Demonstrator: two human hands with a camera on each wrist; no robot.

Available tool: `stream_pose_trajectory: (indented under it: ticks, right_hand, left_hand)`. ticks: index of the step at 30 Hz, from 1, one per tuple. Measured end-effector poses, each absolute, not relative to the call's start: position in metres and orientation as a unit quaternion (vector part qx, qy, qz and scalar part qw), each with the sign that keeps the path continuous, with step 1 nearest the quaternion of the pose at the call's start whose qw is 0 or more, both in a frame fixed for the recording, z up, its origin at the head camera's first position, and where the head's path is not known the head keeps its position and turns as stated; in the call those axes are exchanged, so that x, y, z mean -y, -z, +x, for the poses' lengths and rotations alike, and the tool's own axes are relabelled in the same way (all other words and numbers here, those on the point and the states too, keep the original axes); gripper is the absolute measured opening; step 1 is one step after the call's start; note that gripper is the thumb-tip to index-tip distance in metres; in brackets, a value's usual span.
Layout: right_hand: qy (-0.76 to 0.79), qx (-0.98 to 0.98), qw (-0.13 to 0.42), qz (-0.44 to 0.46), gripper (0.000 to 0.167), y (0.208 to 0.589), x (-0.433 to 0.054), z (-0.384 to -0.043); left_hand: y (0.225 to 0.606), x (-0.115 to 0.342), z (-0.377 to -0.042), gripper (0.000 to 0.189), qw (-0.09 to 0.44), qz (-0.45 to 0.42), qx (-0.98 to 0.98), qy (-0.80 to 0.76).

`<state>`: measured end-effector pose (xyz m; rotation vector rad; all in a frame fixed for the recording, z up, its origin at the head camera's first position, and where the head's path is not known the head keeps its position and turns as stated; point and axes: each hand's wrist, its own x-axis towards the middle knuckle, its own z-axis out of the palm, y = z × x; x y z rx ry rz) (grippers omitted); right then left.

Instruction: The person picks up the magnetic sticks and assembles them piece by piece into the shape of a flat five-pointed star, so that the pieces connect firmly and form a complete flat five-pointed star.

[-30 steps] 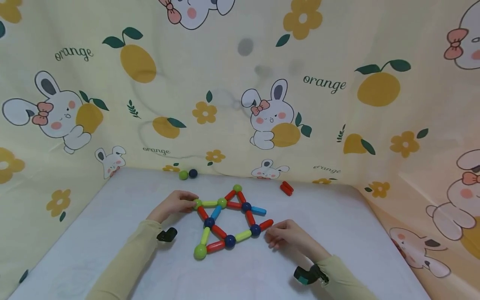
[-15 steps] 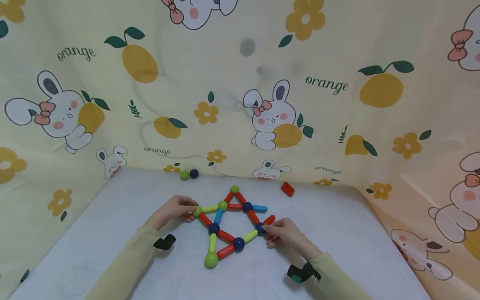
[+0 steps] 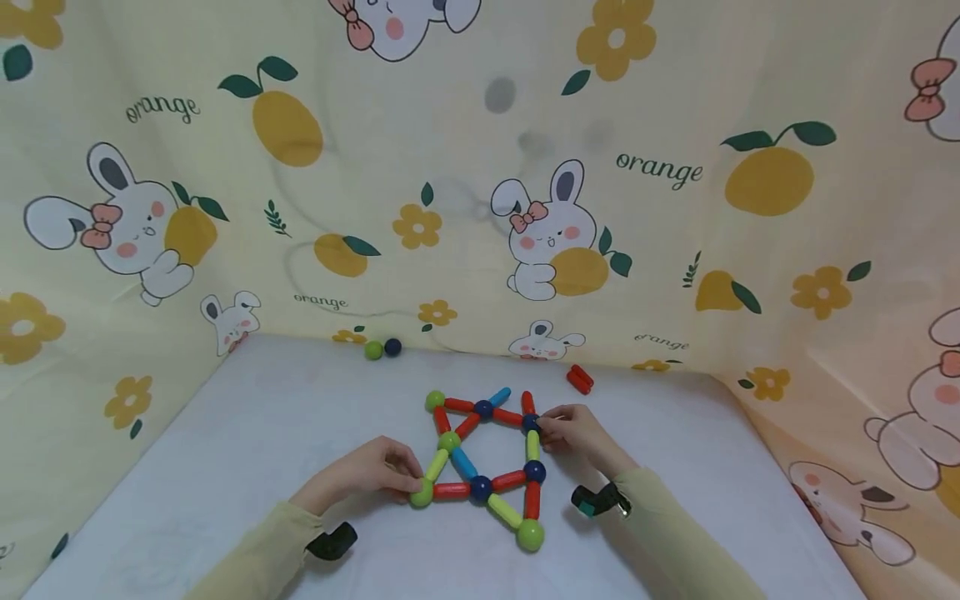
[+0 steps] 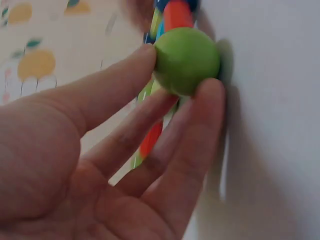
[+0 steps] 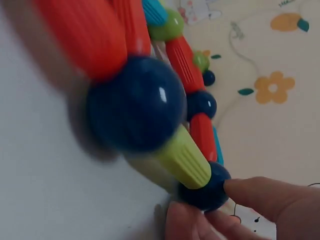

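A flat frame of magnetic sticks and balls lies on the white table, with red, blue and yellow-green sticks joining green and dark blue balls. My left hand (image 3: 369,473) pinches the green ball (image 3: 422,492) at the frame's left corner; the left wrist view shows thumb and fingertips around this green ball (image 4: 186,61). At the upper right corner, my right hand (image 3: 583,435) pinches a dark blue ball (image 5: 206,192) between thumb and fingers. A red stick (image 3: 528,403) and a blue stick (image 3: 499,396) point outward with free ends. Another green ball (image 3: 530,535) forms the near corner.
Two loose red sticks (image 3: 580,379) lie at the table's back right. Near the back edge sit a loose green ball (image 3: 373,350) and a dark blue ball (image 3: 392,347). A printed cloth (image 3: 465,125) rises behind the table (image 3: 225,467) and along its sides.
The frame has turned counterclockwise on the table. My left hand has come nearer with its green ball; my right hand has taken hold of the dark blue ball and moved farther away.
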<state>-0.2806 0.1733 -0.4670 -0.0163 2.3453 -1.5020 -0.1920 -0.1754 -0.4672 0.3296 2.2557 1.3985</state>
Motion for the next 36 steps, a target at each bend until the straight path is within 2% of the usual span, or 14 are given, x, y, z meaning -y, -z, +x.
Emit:
stream_pose_trajectory:
  ticks: [6, 14, 21, 26, 36]
  right_hand:
    - [0.514, -0.832, 0.202, -0.049, 0.043, 0.465, -0.169, -0.291]
    - [0.455, -0.861, 0.210, -0.092, 0.047, 0.460, -0.178, -0.278]
    - [0.424, -0.875, 0.206, -0.115, 0.042, 0.447, -0.186, -0.261]
    - [0.415, -0.870, 0.227, -0.141, 0.042, 0.446, -0.192, -0.264]
    - [0.427, -0.848, 0.261, -0.177, 0.041, 0.452, -0.196, -0.278]
  left_hand:
    - [0.472, 0.140, -0.171, 0.020, 0.238, 0.088, -0.802, -0.540]
    - [0.476, 0.114, -0.150, 0.026, 0.233, 0.066, -0.773, -0.587]
    - [0.476, 0.105, -0.142, 0.033, 0.283, 0.090, -0.730, -0.615]
    - [0.475, 0.101, -0.139, 0.036, 0.324, 0.103, -0.700, -0.628]
    - [0.460, 0.111, -0.146, 0.035, 0.322, 0.128, -0.702, -0.622]
